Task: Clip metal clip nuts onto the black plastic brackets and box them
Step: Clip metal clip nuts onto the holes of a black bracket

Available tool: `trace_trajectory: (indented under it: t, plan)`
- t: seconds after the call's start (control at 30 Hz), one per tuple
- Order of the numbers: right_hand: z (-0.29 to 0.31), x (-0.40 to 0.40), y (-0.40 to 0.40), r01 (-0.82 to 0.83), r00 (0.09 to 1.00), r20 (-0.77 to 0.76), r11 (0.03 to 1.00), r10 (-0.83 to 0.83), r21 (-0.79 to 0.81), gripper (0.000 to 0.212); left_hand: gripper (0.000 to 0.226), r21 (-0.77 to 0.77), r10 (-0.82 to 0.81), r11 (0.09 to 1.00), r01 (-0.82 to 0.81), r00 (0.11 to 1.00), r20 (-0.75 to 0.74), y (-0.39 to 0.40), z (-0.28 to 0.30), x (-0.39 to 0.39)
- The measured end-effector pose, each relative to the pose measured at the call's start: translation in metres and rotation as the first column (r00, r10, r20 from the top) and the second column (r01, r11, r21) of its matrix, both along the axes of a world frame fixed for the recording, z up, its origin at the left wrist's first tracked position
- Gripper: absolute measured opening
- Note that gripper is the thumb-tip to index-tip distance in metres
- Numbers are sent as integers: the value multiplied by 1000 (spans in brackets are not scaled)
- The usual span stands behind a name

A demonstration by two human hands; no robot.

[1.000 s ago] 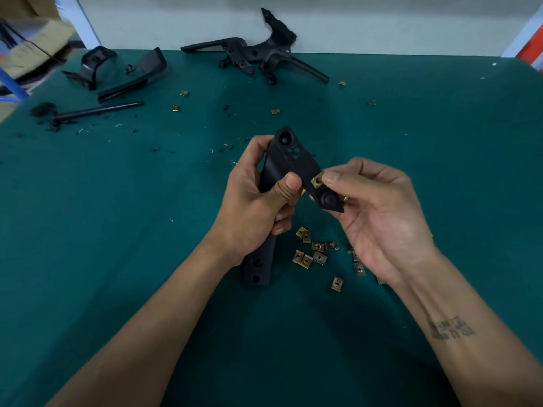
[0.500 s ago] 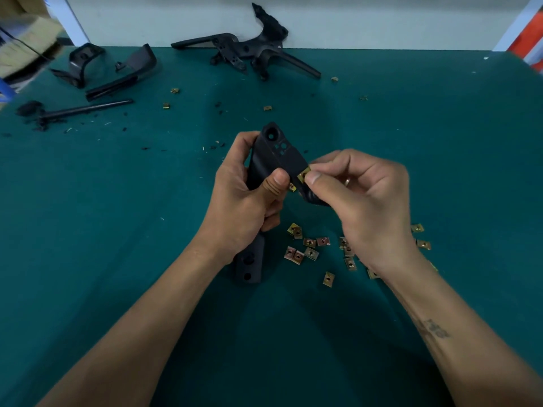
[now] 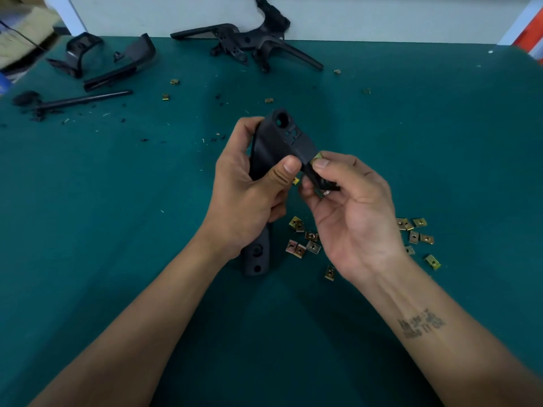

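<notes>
A long black plastic bracket [image 3: 276,142] is held up over the green table, its lower end [image 3: 257,258] near the surface. My left hand [image 3: 249,189] grips its middle, thumb across the front. My right hand [image 3: 349,201] pinches a brass-coloured clip nut [image 3: 317,156] with thumb and forefinger against the bracket's right tab. A second nut [image 3: 295,180] shows on the bracket just below my left thumb. Several loose clip nuts [image 3: 304,240] lie on the table under my hands, and more [image 3: 417,233] lie to the right of my right wrist.
Other black plastic parts lie along the table's far edge: a branched frame [image 3: 249,45], two curved pieces [image 3: 117,63] and a rod [image 3: 79,99]. A few stray nuts [image 3: 166,96] and black shavings are scattered on the green mat [image 3: 440,142]. No box is in view.
My right hand has turned palm-up and shifted the nut along the bracket's right tab. The bracket stays in my left hand. The camera has shifted a little.
</notes>
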State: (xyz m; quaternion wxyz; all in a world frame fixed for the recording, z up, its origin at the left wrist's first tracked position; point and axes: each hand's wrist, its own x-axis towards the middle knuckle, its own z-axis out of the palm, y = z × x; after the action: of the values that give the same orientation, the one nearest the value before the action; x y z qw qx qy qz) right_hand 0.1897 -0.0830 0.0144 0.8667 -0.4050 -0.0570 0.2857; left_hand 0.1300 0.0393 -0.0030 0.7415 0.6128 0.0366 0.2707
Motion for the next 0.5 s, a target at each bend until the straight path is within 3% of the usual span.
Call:
trace_trajectory:
  t: [0.17, 0.33, 0.5]
  plan:
    - [-3, -4, 2, 52, 998, 25, 998, -52, 20, 18, 26, -1, 27, 1000, -27, 999, 30, -3, 0, 0]
    - [-2, 4, -1, -20, 966, 258, 1000, 23, -14, 21, 23, -19, 21, 1000, -20, 1000, 13, -1, -3, -2]
    - [-5, 10, -2, 13, 892, 451, 996, 31, -94, 28, 20, -3, 17, 1000, -17, 1000, 0, 0, -6, -1]
